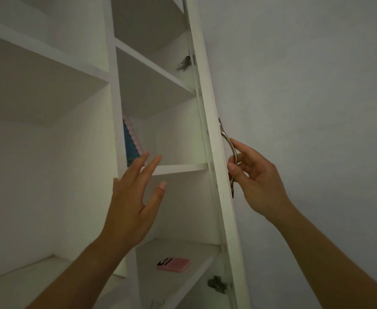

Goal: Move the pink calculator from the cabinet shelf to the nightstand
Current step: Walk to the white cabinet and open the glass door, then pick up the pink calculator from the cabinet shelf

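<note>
Pink calculator (pixel 173 264) lies flat on the lower cabinet shelf (pixel 183 285), long axis roughly left-right across the shelf, dark display end to the left. Left hand (pixel 136 197) is raised one shelf above it, fingers (pixel 154 163) straight and spread, holding nothing; the calculator sits below and slightly right of that wrist. Right hand (pixel 254 181) curls around the door handle (pixel 226 139), well apart from it. Left hand is nearer, so the reach would likely go down and inward.
</note>
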The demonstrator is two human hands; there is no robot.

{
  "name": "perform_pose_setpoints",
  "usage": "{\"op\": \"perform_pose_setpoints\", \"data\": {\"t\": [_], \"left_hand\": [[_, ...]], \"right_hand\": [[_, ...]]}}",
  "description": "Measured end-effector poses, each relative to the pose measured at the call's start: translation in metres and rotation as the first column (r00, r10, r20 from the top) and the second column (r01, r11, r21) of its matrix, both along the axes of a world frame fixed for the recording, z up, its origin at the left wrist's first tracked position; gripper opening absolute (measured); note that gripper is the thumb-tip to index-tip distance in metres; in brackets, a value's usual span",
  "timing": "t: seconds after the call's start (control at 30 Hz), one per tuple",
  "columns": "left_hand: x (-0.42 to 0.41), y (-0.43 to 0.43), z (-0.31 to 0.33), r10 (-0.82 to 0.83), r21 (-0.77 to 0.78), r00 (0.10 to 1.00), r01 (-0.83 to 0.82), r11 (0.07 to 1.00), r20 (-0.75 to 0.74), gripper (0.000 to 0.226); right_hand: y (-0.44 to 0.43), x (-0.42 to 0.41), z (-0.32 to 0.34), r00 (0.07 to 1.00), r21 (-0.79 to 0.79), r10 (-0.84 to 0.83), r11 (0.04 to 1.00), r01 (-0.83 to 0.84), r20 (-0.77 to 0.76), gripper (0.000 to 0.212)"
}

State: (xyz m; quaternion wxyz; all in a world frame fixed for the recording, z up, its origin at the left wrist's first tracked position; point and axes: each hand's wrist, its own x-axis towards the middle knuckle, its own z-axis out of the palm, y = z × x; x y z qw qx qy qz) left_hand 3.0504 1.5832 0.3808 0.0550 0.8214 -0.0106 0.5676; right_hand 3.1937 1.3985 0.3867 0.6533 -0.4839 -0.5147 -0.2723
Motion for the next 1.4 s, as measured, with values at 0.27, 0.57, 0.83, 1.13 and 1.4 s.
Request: {"op": "perform_pose_setpoints", "data": {"t": [0.27,0.57,0.83,1.13,1.4], "left_hand": [[0.052,-0.049,-0.003,-0.206,-0.027,0.978,0.205,0.978,-0.028,0.047],[0.104,-0.097,-0.02,-0.558,-0.172,0.801,0.531,0.83,-0.217,0.051],[0.131,-0.104,-0.025,-0.563,-0.11,0.818,0.552,0.826,-0.121,0.048],[0.176,-0.128,-0.026,-0.538,-0.017,0.825,0.544,0.839,-0.174,0.049],[0.227,-0.152,-0.039,-0.348,0.101,0.904,0.381,0.919,-0.25,0.057]], "right_hand": [[-0.023,0.009,0.005,0.996,-0.089,-0.083,0.993,0.084,0.008,0.044],[-0.067,0.015,-0.001,0.993,-0.119,-0.048,0.992,0.036,-0.104,0.041],[-0.096,0.006,-0.059,0.89,-0.285,-0.446,0.844,0.453,0.093,0.054],[-0.112,0.035,-0.109,0.862,-0.341,-0.505,0.807,0.483,0.025,0.056],[-0.141,0.091,-0.115,0.846,-0.293,-0.532,0.806,0.514,0.019,0.063]]}}
